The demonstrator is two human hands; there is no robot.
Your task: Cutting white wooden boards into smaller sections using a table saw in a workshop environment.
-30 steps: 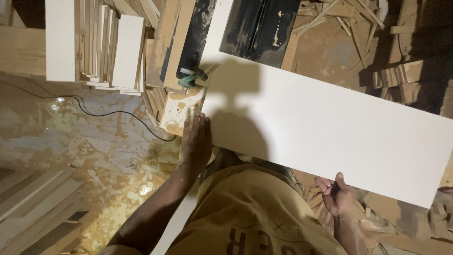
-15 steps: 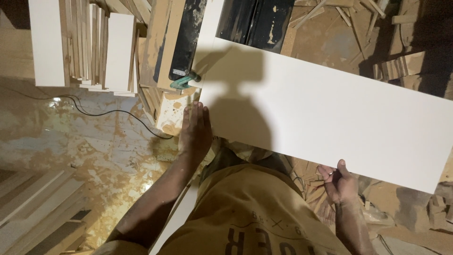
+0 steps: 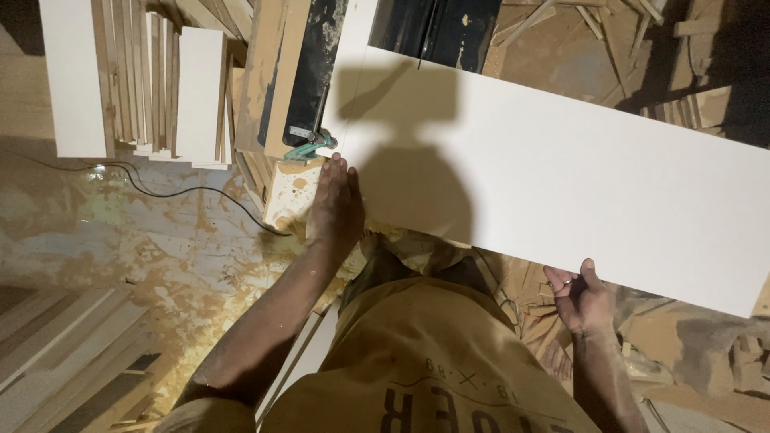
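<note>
Stacked white and bare wood strips (image 3: pixel 152 88) are seen at upper left, their far ends cut off by the frame. A thin black cable (image 3: pixel 184 191) is traced across the sawdust-covered floor (image 3: pixel 144 248). More pale boards (image 3: pixel 56 353) are partly shown at lower left. The left hand (image 3: pixel 335 207) is laid flat, fingers extended and close together, against the near left edge of the large white panel (image 3: pixel 561 176). A green fitting (image 3: pixel 309 147) is glimpsed just above the fingertips; its form is hard to make out. The panel is held across the middle, its right end cut off, with a dark machine surface (image 3: pixel 437 28) partly hidden behind it. The right hand (image 3: pixel 581 298) is curled on the panel's lower edge, fingertips concealed beneath it.
</note>
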